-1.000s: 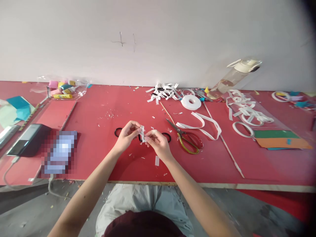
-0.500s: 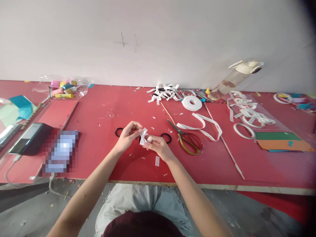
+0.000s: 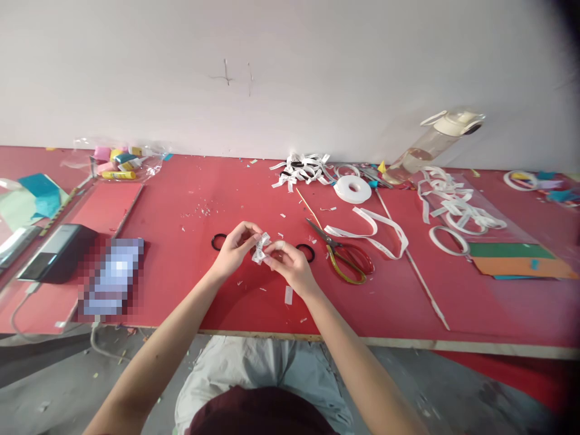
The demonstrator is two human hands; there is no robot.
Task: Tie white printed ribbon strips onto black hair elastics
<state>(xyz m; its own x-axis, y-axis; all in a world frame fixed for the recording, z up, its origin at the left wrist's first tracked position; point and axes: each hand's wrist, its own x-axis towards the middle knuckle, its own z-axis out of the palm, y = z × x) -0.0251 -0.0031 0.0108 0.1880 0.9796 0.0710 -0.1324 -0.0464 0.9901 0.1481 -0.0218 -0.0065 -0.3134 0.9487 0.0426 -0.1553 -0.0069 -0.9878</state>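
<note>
Both hands meet over the red table, pinching a short white printed ribbon (image 3: 260,249). My left hand (image 3: 233,249) is closed on its left side, thumb against fingers. My right hand (image 3: 292,264) holds the right end between thumb and fingertips. Beyond my left hand lies a black hair tie (image 3: 212,243), partly covered. Another black hair tie (image 3: 312,252) shows just behind my right hand. Scissors (image 3: 339,251) with yellow and red handles rest to the right, blades pointing away. A small white ribbon scrap (image 3: 289,295) lies near my right wrist.
A loose white ribbon (image 3: 394,235), a ribbon roll (image 3: 352,189) and a heap of black-and-white bows (image 3: 303,169) lie farther back. A clear bottle (image 3: 426,145) leans against the wall. Left are a phone (image 3: 113,278), a black box-shaped device (image 3: 58,254) and a plastic bag (image 3: 154,158).
The ribbon between my hands has tilted and its folds look different. My right fingers have shifted slightly around its end. Things on the table stay put.
</note>
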